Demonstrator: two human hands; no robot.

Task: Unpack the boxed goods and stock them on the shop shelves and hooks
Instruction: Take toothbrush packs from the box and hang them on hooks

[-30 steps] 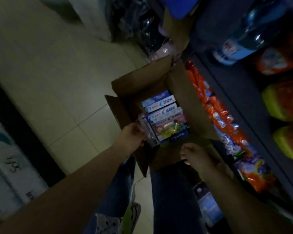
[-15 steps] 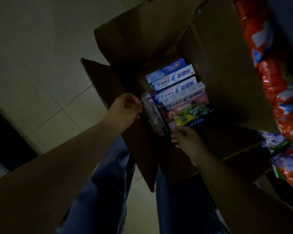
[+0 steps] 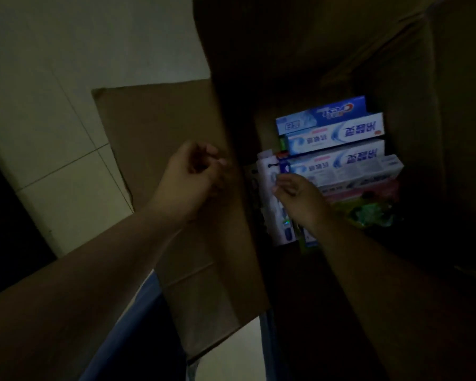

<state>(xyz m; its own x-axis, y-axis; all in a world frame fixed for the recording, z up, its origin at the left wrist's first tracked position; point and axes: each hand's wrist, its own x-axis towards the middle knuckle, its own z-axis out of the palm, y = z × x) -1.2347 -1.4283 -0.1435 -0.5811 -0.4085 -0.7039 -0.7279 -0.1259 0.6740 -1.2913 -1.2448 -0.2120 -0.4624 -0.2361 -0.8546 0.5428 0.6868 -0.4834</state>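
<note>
Dim shop floor of pale tiles (image 3: 52, 138) lies under you. Your left hand (image 3: 188, 180) pinches the cardboard box (image 3: 176, 127) flap edge with curled fingers; your right hand (image 3: 300, 196) reaches inside, fingers loosely extended onto a white hanging pack (image 3: 270, 188), not yet gripping. Beyond it, toothpaste cartons (image 3: 333, 133) are stacked tight: the box looks nearly full, so stocking has barely begun.

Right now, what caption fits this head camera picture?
Right hand reaches among toothpaste cartons in a cardboard box; left hand grips its flap.
</note>
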